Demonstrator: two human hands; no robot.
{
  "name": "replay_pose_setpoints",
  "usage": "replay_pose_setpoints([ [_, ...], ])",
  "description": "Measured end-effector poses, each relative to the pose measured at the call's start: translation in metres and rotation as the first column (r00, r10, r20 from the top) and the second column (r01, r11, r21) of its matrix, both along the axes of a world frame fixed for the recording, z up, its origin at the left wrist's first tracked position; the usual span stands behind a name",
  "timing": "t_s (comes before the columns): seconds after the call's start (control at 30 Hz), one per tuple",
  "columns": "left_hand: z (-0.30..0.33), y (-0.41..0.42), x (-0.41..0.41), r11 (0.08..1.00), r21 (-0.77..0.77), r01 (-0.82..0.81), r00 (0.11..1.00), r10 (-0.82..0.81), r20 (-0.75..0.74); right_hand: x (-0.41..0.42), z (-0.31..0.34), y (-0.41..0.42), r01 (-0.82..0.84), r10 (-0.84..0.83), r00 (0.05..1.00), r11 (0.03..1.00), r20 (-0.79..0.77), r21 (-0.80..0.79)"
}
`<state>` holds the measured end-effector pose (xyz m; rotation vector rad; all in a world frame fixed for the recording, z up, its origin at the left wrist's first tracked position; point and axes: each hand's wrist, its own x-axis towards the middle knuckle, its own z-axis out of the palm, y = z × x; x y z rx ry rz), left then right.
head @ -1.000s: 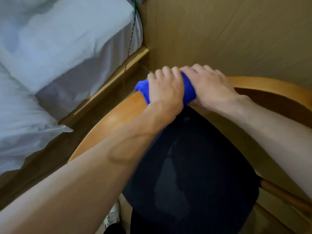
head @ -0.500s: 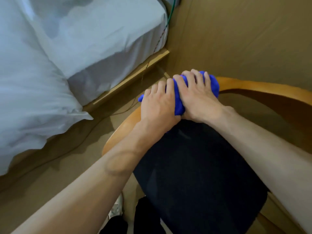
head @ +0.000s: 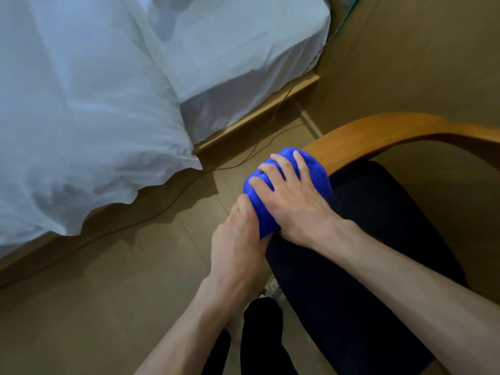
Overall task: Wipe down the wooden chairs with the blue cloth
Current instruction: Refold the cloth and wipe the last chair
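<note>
You see soft, matt blue cloth bunched on the chair's smooth, lightly glossy orange wood at centre right, its seat pad dark matt fabric, and crumpled white bedding upper left.

Dim warm indoor light; soft shadows under duvet; slight motion blur; wide-angle edge bending.
</note>
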<state>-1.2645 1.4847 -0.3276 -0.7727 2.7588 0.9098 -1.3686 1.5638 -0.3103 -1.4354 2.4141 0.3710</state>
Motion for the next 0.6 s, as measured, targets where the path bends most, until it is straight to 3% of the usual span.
replay_pose_setpoints([
  [0.17,-0.002,-0.023,0.006,0.974,-0.183,0.136,0.983,-0.109,0.149,0.016,0.001,-0.009,-0.010,0.011,1.000,0.999,0.024,-0.035],
  [0.3,0.001,-0.028,0.005,0.960,-0.206,0.188,0.976,-0.158,0.150,0.008,0.001,-0.005,-0.013,0.023,0.995,0.995,0.099,-0.104],
  [0.5,0.002,-0.006,-0.032,0.996,-0.001,0.095,0.995,-0.095,-0.012,-0.049,0.012,0.019,-0.004,0.021,0.987,0.994,0.157,-0.111],
  [0.6,-0.001,-0.004,-0.034,0.996,0.069,0.055,0.998,-0.053,-0.020,-0.050,0.010,0.016,0.031,-0.019,0.990,0.996,0.140,-0.083],
])
